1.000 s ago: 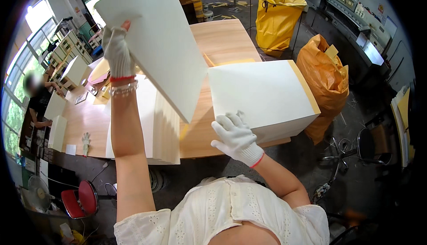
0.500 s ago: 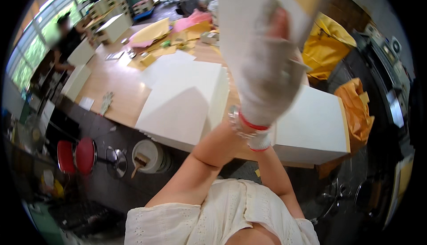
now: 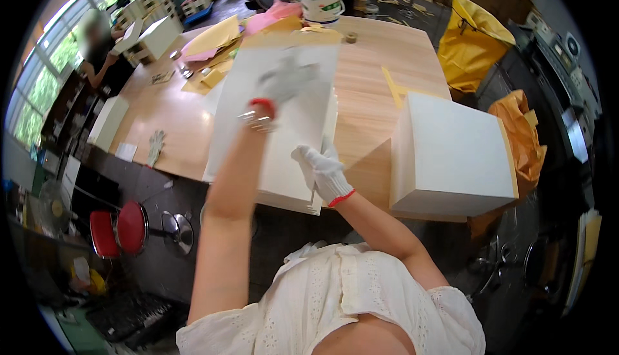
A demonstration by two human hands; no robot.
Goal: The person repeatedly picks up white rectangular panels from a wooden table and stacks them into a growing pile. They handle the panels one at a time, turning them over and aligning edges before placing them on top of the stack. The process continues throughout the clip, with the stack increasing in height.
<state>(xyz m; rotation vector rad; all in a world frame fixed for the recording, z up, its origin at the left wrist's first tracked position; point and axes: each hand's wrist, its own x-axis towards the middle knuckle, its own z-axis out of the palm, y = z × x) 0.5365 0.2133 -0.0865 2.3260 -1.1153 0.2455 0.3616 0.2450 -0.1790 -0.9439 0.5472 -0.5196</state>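
Note:
My left hand [image 3: 288,79], in a grey-white knit glove with a red cuff, lies over a large white panel [image 3: 242,123]. Its fingers look spread, though motion smears them. A tan strip runs along the panel's far edge. Beneath it, a stack of white panels [image 3: 290,201] shows at the near edge. My right hand [image 3: 322,169], gloved in white, is at the panel's right edge near me, thumb over the top and the other fingers along the side. What its fingers press underneath is hidden. To the right stands a white block-like stack [image 3: 461,152] with a tan edge.
The wooden table [image 3: 367,71] holds yellow and pink paper [image 3: 213,40], a white bucket [image 3: 320,2], a tape roll [image 3: 351,37] and a loose glove [image 3: 155,147]. Yellow [image 3: 474,46] and orange [image 3: 519,136] bags stand right. A person [image 3: 103,55] works far left; a red chair [image 3: 132,226] stands near left.
The raised white panel has come down onto the stack left of centre. My left hand has moved left over it; my right hand now shows at its right edge. The white bucket has come into view.

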